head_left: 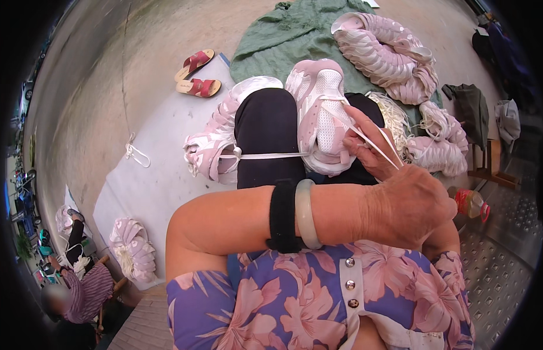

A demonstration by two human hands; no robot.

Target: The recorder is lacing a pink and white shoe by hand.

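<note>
A pink and white shoe upper (328, 131) lies upright between my thighs, its mesh tongue facing up. White shoelace (370, 142) runs from its upper eyelets toward my hands. My left hand (416, 201) is a fist across my body at the right, closed on the pulled strands; its fingertips are hidden. Beside the upper's right edge, my right hand (369, 146) has its fingers bent around the lace near the eyelets. Another white lace (271, 156) crosses my left thigh to a stack of similar uppers (216, 137).
More nested uppers form a curved stack (394, 52) on green cloth (283, 41). Cream laces (393, 114) lie bundled right of my knee. Red sandals (198, 87) sit at the far left. A bottle (473, 203) stands at right. Another person (88, 289) sits lower left.
</note>
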